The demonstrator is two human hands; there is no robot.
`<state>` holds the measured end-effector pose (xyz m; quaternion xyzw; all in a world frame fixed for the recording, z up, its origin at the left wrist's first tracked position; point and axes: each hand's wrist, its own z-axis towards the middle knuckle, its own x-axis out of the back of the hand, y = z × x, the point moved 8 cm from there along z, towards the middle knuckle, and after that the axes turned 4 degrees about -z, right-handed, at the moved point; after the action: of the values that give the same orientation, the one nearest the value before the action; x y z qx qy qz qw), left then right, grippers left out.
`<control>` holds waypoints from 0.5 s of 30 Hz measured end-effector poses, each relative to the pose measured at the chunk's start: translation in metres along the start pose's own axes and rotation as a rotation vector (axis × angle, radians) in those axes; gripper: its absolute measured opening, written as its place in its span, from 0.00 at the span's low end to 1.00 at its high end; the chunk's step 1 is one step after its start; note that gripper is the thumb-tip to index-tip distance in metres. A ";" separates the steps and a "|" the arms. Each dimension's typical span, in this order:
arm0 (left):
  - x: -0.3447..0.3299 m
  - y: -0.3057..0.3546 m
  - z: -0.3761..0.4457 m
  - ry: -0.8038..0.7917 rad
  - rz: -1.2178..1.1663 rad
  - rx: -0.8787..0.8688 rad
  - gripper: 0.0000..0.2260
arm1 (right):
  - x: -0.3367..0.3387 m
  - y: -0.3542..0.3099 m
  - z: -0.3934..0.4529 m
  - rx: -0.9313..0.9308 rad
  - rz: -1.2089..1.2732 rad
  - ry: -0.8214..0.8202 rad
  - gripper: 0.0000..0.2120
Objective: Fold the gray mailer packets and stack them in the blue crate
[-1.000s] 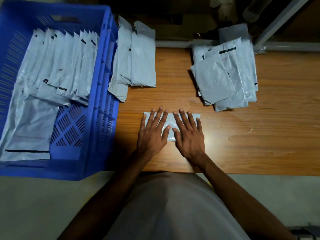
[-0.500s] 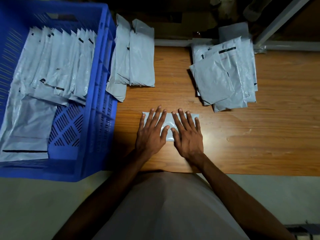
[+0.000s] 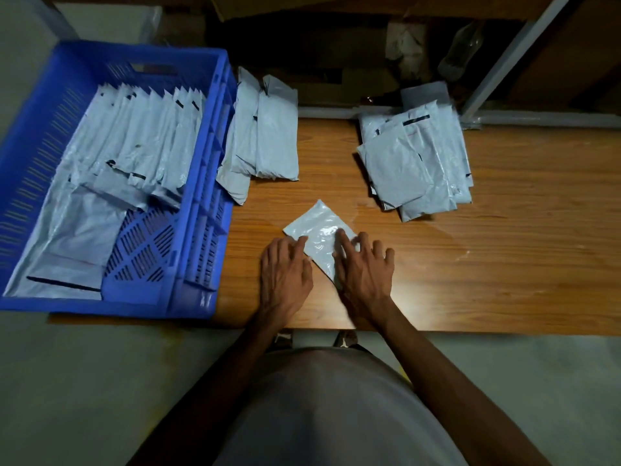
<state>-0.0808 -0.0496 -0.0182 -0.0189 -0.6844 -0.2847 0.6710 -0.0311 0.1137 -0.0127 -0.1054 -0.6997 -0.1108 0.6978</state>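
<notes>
A brown wooden table (image 3: 504, 280) fills the middle. At 1 o'clock a clear plastic bottle (image 3: 461, 52) lies in the dark behind the table, next to a slanting gray metal bar (image 3: 504, 58). Gray floor (image 3: 67, 381) shows at 7 o'clock.

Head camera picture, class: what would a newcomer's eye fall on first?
First, the two hands, left and right, pressing a folded packet at the wooden table's near edge. Next, the blue crate on the left, with a row of gray packets inside.
</notes>
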 end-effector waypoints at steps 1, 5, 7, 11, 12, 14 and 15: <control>-0.002 0.002 -0.003 -0.020 -0.012 -0.006 0.21 | 0.001 0.000 -0.002 -0.002 0.007 -0.006 0.24; -0.012 0.004 0.004 -0.078 -0.016 -0.039 0.23 | 0.003 -0.002 -0.003 -0.024 0.151 -0.089 0.17; -0.014 0.005 0.014 -0.093 0.007 -0.039 0.24 | 0.010 -0.001 0.000 -0.012 0.179 -0.026 0.14; -0.009 0.011 0.033 -0.081 -0.079 -0.028 0.25 | 0.006 0.004 0.015 0.030 0.298 0.070 0.19; -0.008 0.014 0.038 -0.072 -0.100 -0.047 0.25 | 0.001 0.006 0.020 0.031 0.330 0.072 0.21; -0.010 0.020 0.050 -0.078 -0.100 -0.118 0.26 | -0.010 0.007 0.029 0.035 0.330 0.065 0.26; -0.013 0.022 0.057 -0.098 -0.083 -0.158 0.26 | -0.015 0.007 0.033 0.039 0.316 0.054 0.27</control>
<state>-0.1221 -0.0034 -0.0189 -0.0572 -0.6920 -0.3638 0.6208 -0.0599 0.1305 -0.0277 -0.1976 -0.6576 0.0110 0.7269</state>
